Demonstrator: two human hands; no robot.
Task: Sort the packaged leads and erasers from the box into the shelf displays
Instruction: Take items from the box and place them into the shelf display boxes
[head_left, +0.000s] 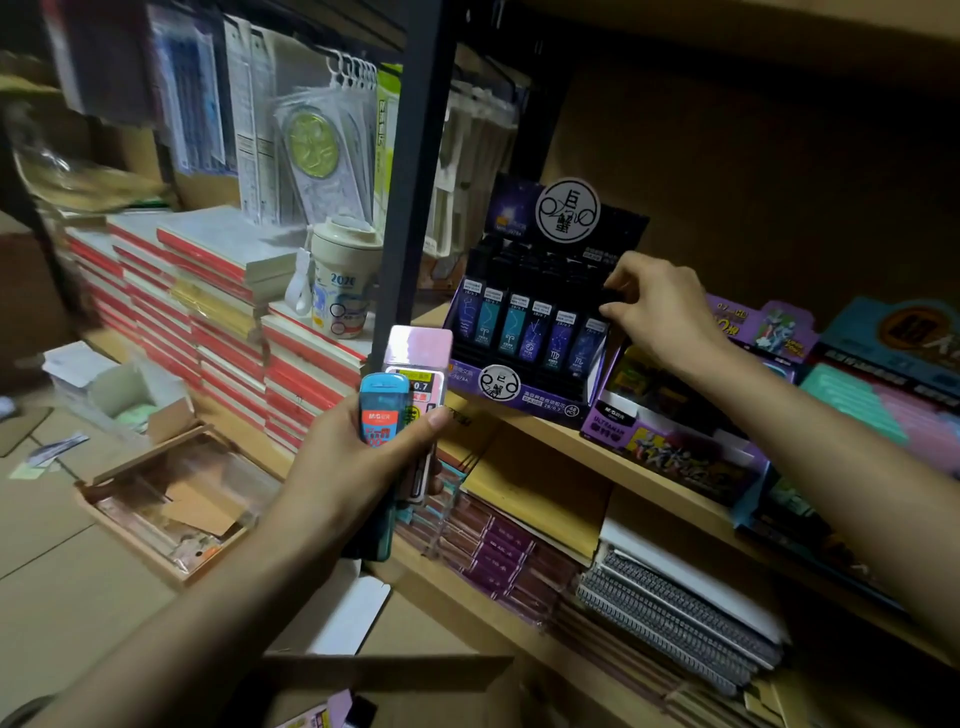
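My left hand (353, 467) grips two packs together in front of the shelf: a blue lead pack (382, 410) and a pink 0.7 lead pack (418, 364) behind it. My right hand (660, 306) reaches to the right back corner of a purple constellation lead display (530, 384) on the middle shelf and pinches a dark lead case (609, 297) there. Rows of blue and purple lead cases (530, 327) fill the display. The cardboard box (384, 675) lies at the bottom edge with a pink pack (317, 714) inside.
A purple display box (670, 436) and teal and pink displays (872, 395) stand right of the lead display. A black shelf post (410, 208) rises between the shelf and stacked red-edged notebooks (208, 322). A cup (340, 275) stands on them. Notebooks (675, 618) fill the lower shelf.
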